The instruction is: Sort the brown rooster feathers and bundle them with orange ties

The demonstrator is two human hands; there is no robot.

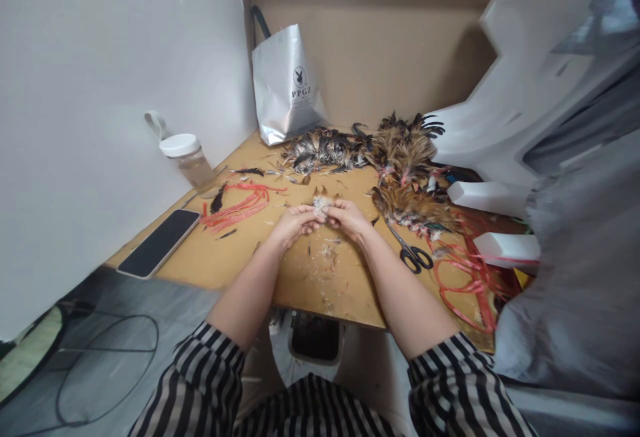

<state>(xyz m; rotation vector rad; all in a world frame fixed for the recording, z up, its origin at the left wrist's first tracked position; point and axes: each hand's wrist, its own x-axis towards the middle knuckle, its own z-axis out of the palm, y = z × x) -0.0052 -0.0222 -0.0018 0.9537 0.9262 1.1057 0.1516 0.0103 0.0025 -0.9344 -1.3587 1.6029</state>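
Note:
My left hand (295,222) and my right hand (350,217) meet over the middle of the wooden table (240,257). Between their fingertips both pinch a small bunch of pale and brown feathers (321,202). Bits of fluff and feather scraps (327,254) lie on the wood just below my hands. Both forearms are bare, with striped sleeves pushed up near the elbows.
Piles of brown and black feathers (395,157) lie at the back and right. Black scissors (413,250) sit right of my right hand, red bands (240,205) to the left and more (465,277) on the right. A phone (160,242), a jar (190,157) and a silver bag (287,87) stand left.

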